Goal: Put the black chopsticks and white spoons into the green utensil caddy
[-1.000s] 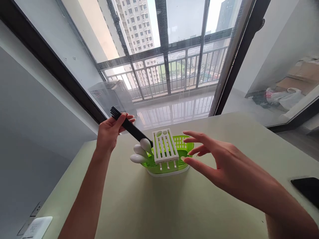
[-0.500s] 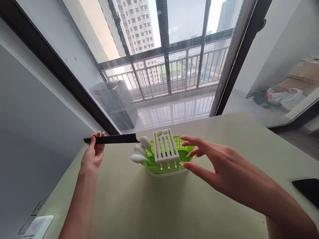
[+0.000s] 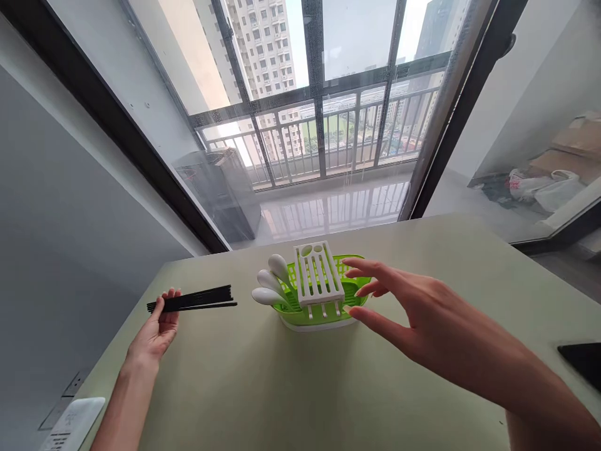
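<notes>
On the left, my left hand [image 3: 157, 326] grips a bundle of black chopsticks [image 3: 201, 298] that points right, apart from the basket. One chopstick splays a little from the rest. A green slotted basket [image 3: 359, 266] with a white base stands on the table in the middle. Several white spoons [image 3: 267, 296] lean out over its left side. Across its top sits a white slotted rack [image 3: 320, 294] with small hooks along the front. My right hand [image 3: 399, 294] has its fingers apart at the basket's right end and holds nothing; whether the fingertips touch the rim I cannot tell.
The pale green table [image 3: 300, 388] runs up to a glass sliding door. A black flat object [image 3: 582, 360] lies at the right edge, and a white device [image 3: 77, 423] at the lower left. A grey wall [image 3: 61, 250] borders the left side.
My left hand has drawn the chopsticks left and toward me, away from the spoons, and one chopstick has spread from the bundle. My right hand stays by the basket.
</notes>
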Demonstrator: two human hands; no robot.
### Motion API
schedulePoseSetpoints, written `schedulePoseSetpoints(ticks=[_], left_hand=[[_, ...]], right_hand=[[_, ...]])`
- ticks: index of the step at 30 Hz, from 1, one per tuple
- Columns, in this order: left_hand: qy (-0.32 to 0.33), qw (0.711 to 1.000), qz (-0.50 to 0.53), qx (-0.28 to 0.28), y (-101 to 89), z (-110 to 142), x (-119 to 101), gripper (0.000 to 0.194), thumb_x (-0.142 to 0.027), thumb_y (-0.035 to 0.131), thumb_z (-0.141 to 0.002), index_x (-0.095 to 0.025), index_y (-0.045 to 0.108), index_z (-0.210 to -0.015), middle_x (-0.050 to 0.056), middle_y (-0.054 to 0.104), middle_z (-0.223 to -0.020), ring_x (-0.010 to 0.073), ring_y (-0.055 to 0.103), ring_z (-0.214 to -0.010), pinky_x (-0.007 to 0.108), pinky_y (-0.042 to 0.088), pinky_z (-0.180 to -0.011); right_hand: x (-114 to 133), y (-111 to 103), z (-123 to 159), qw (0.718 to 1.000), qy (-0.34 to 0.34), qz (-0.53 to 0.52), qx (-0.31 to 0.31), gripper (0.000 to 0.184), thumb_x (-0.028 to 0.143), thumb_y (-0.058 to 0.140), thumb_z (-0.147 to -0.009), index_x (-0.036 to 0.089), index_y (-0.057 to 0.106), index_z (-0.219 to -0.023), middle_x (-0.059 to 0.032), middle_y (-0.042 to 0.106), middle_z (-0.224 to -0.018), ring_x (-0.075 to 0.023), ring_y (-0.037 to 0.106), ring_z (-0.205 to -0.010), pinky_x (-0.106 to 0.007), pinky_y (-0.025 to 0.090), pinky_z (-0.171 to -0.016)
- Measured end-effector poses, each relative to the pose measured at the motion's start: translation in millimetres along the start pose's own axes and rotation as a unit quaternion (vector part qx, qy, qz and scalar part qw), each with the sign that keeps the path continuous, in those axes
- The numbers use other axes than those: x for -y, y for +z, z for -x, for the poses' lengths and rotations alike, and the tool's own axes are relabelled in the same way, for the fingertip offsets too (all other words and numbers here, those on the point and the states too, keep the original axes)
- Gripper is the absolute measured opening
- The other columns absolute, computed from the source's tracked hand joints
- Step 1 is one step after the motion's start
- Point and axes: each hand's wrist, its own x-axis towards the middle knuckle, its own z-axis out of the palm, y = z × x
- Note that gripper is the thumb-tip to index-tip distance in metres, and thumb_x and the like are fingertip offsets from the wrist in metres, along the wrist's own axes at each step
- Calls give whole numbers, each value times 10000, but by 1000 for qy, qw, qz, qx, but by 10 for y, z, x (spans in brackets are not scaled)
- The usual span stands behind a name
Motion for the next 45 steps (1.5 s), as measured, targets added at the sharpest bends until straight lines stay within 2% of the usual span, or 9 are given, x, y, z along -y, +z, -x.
schedulePoseSetpoints(ticks=[2, 4, 9, 14, 18, 22, 29, 38, 45], left_hand=[[8, 997, 72, -11, -24, 70, 27, 294, -90, 402, -1047, -176, 680, -1086, -5, 769, -869, 92, 757, -761, 146, 629, -749], [-15, 997, 77, -5, -46, 129, 47, 274, -59, 433, -1028, -148, 691, -1010, 13, 775, -877, 101, 767, -783, 151, 638, -759], [-99, 992, -72, 32, -137, 232, 9, 243, -56, 498, -996, -109, 733, -971, 88, 792, -960, 164, 786, -820, 200, 665, -725], [-154, 961, -214, 82, -275, 279, -119, 125, -61, 722, -851, -132, 782, -935, 133, 786, -1087, 245, 787, -922, 232, 668, -768], [-174, 932, -284, 141, -408, 221, -182, 258, -163, 875, -720, -121, 795, -962, 183, 765, -1154, 314, 754, -1048, 285, 660, -847], [-184, 898, -353, 186, -505, 134, -182, 401, -319, 914, -681, -99, 794, -994, 225, 736, -1207, 340, 728, -1106, 294, 640, -875], [-189, 859, -430, 204, -462, 184, -164, 425, -401, 931, -625, -117, 799, -912, 234, 748, -1159, 374, 732, -1081, 279, 634, -812], [-121, 823, -512, 215, -364, 257, -117, 400, -410, 951, -544, -134, 773, -774, 217, 776, -956, 337, 767, -844, 325, 622, -697], [15, 738, -651, 177, -319, 180, 37, 386, -491, 873, -557, -182, 642, -573, 73, 679, -619, 256, 645, -598, 263, 453, -483]], right_hand=[[-4, 6, -2, 1000, -3, 5, 1, 512, 441, 570, -1000, 275, 471, -1474, -93, 710, -1293, -266, 729, -1078, -436, 606, -888], [-7, 13, -5, 1000, -10, 8, 2, 518, 447, 574, -997, 272, 474, -1474, -98, 711, -1290, -271, 730, -1079, -430, 611, -875], [-16, 40, -13, 1000, -17, 12, 4, 521, 436, 566, -1001, 265, 462, -1483, -104, 718, -1271, -273, 738, -1053, -441, 615, -861], [-20, 53, -8, 999, -29, 23, -1, 502, 428, 567, -999, 255, 487, -1464, -107, 726, -1258, -282, 744, -1042, -444, 615, -857], [-6, 57, 2, 999, -22, 26, 12, 511, 443, 556, -1006, 284, 460, -1481, -93, 708, -1303, -288, 736, -1074, -455, 615, -850], [13, 61, 4, 999, -15, 28, 13, 484, 439, 538, -1015, 291, 464, -1470, -82, 699, -1323, -290, 727, -1099, -474, 607, -871], [23, 65, 2, 999, -29, 33, 13, 478, 413, 552, -1008, 265, 489, -1458, -93, 712, -1300, -281, 732, -1091, -445, 606, -880], [51, 48, 12, 999, -19, 32, 18, 449, 432, 528, -1020, 280, 501, -1441, -64, 705, -1318, -285, 722, -1113, -447, 605, -865], [56, 4, 1, 1000, 17, -6, 0, 351, 448, 555, -1002, 298, 598, -1317, -23, 747, -1224, -258, 743, -1040, -442, 603, -871]])
